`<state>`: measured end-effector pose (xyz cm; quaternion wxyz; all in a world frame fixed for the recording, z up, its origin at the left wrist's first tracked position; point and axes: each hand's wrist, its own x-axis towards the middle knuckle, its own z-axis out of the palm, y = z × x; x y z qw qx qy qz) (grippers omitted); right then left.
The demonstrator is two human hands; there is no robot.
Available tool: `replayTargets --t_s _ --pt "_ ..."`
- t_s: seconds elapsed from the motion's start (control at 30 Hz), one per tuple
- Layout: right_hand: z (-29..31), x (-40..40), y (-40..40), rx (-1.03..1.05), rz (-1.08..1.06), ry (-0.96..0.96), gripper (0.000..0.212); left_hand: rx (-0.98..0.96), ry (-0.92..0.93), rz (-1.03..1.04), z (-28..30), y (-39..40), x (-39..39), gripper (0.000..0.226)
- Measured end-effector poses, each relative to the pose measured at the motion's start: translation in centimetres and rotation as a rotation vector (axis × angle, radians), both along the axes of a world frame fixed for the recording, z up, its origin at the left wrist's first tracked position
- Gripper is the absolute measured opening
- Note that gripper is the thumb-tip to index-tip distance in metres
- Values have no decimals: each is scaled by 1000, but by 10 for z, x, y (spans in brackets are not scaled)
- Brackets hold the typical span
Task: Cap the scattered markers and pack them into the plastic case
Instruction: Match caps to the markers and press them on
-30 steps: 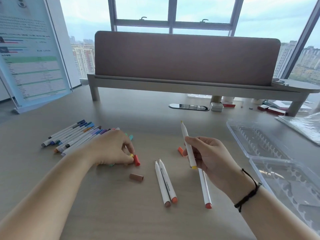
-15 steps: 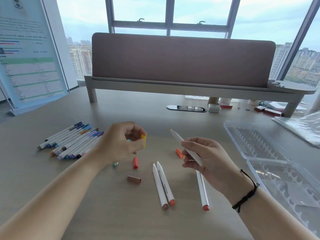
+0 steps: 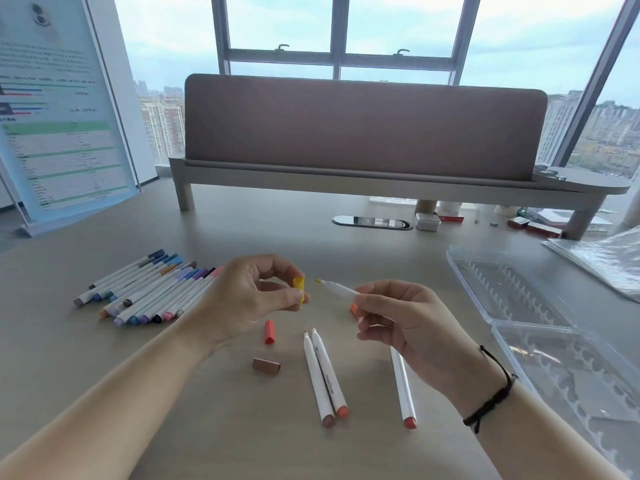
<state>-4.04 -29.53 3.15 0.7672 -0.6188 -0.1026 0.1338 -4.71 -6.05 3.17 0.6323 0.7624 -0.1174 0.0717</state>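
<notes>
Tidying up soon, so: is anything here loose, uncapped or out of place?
Yes. Three uncapped markers lie tips bare, with a red cap and brown cap loose on the desk. The plastic case sits open.

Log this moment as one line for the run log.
phase: capping | left hand: pinches yellow cap | right hand: holds yellow marker, tip facing cap, apart | case: open, no markers

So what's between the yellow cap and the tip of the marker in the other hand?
Nothing. In the head view, only bare table shows through the small gap between the yellow cap, pinched in the left hand, and the yellow-tipped marker in the right hand.
</notes>
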Motion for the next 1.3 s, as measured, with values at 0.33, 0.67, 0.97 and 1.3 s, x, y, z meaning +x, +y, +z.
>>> replayTargets --t_s 0.33,0.67,0.97,1.3 --pt "-1 1 0 -57 -30 -8 21 7 -46 -26 5 -2 -4 24" --pt "-2 0 2 -104 -48 -8 6 107 -74 -58 5 -4 -7 19" --pt "-2 -4 6 -97 -37 -7 14 128 -56 7 3 -16 -10 27" --pt "-3 -3 5 -73 14 45 19 72 -10 -27 3 -22 -11 23"
